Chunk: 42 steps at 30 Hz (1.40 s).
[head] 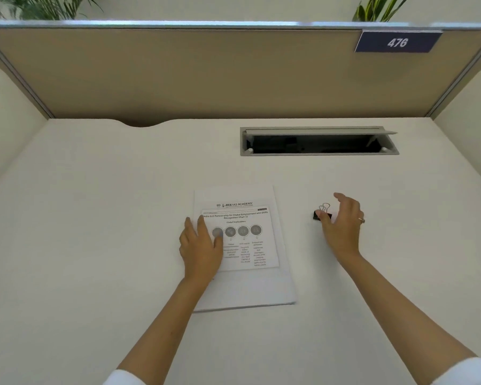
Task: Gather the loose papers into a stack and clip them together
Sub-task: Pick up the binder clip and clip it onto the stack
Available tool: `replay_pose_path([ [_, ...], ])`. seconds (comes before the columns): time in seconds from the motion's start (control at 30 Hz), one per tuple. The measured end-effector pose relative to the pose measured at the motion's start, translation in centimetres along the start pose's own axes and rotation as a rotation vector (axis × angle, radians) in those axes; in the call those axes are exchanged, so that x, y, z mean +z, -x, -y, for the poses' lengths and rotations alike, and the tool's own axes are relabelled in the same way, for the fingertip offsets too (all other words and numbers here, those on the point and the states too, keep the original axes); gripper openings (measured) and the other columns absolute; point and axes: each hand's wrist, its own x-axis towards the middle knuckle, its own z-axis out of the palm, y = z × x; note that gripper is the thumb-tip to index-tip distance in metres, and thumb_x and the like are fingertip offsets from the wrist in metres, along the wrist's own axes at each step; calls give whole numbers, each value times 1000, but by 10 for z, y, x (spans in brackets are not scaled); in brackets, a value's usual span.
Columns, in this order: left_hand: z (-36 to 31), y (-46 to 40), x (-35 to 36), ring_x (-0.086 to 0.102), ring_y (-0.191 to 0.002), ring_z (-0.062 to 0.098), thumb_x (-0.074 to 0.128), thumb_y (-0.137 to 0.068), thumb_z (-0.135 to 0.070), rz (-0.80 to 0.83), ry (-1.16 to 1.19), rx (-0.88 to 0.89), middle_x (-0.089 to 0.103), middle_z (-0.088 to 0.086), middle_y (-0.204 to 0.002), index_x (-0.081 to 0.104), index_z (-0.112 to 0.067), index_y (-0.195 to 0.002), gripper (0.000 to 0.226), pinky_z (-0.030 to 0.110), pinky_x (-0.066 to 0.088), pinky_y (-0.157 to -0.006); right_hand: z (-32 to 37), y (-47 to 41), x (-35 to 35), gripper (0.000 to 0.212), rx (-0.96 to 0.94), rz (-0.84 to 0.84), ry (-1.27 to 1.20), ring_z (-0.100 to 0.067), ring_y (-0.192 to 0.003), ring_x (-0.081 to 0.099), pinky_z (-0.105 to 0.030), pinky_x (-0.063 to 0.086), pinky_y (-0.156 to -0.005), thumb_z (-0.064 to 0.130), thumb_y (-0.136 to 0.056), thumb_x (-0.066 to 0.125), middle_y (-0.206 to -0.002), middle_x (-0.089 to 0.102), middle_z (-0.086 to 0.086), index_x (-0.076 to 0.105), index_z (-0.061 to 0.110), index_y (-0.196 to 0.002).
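Binder clip [322, 213] at right hand [342, 223] fingertips; unclipped.

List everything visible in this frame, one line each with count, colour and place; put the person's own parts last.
paper stack: one, white with printed top sheet, centre of desk
binder clip: one, black with silver handles, right of the papers
desk: one, white, fills the foreground
cable hatch: one, grey, lid raised, rear right of desk
partition: one, tan, behind desk
number plate: one, dark blue, reads 476, partition's upper right
plants: two, green, beyond partition
left hand: flat on the papers
right hand: open, at the clip
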Motion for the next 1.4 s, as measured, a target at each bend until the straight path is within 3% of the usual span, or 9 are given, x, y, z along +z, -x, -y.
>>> replay_pose_path([
  [0.13,14,-8,-12,23,-137,35,51,-95,-38,50,-26,11,22,12,-155,23,-10,-148,67,48,31,-106,32,46,32,48,-106,105,17,-33,-116,48,-20,21,-92,19,-87,68,-127,49,-15,51,5,-130],
  [0.27,15,-13,-21,25,-134,35,52,-94,-39,89,-10,14,26,12,-152,23,-9,-147,68,45,34,-102,54,74,64,59,-52,264,181,-37,-122,41,-39,31,-100,36,-90,61,-133,44,-15,43,8,-139],
  [0.47,4,-18,-24,30,-128,36,57,-90,-32,123,113,-105,32,16,-142,29,-7,-142,65,44,35,-100,55,95,85,44,-153,193,440,-40,-107,53,-47,45,-80,40,-93,43,-125,55,-19,61,13,-122],
  [0.63,-4,-38,-33,39,-121,36,55,-85,-22,98,412,-378,44,15,-131,45,-3,-123,44,40,40,-92,51,96,92,45,-184,142,512,-38,-101,57,-45,47,-75,36,-92,33,-120,58,-19,63,14,-117],
  [0.83,8,-43,-32,67,-94,34,59,-69,-37,155,633,-284,72,9,-93,69,-11,-83,31,46,55,-81,44,94,96,45,-198,106,467,-39,-103,57,-46,47,-78,35,-90,33,-121,58,-19,64,14,-116],
  [1.03,12,-36,-40,73,-85,25,68,-83,-4,535,1006,-374,74,13,-103,68,-7,-109,26,35,60,-67,41,89,86,44,-134,152,112,-32,-116,47,-43,36,-97,29,-91,51,-130,50,-12,52,9,-131],
  [1.2,13,-29,-47,72,-92,30,72,-84,-12,600,1041,-263,73,16,-105,65,-4,-114,31,39,60,-70,51,70,55,70,229,217,-457,-16,-108,53,-30,43,-95,26,-82,74,-121,53,-2,37,10,-139],
  [1.3,11,-26,-55,70,-98,33,71,-83,-16,584,1088,-200,72,18,-109,66,-4,-116,35,42,58,-78,63,51,29,68,448,453,-802,-21,-102,66,-36,52,-90,29,-76,77,-117,66,-9,47,2,-131],
  [1.4,0,-24,-67,68,-101,33,71,-83,-14,572,1089,-131,72,15,-108,69,-8,-111,29,43,57,-84,85,43,2,53,402,640,-863,-28,-100,70,-44,55,-90,23,-70,77,-111,72,-14,65,2,-118],
])
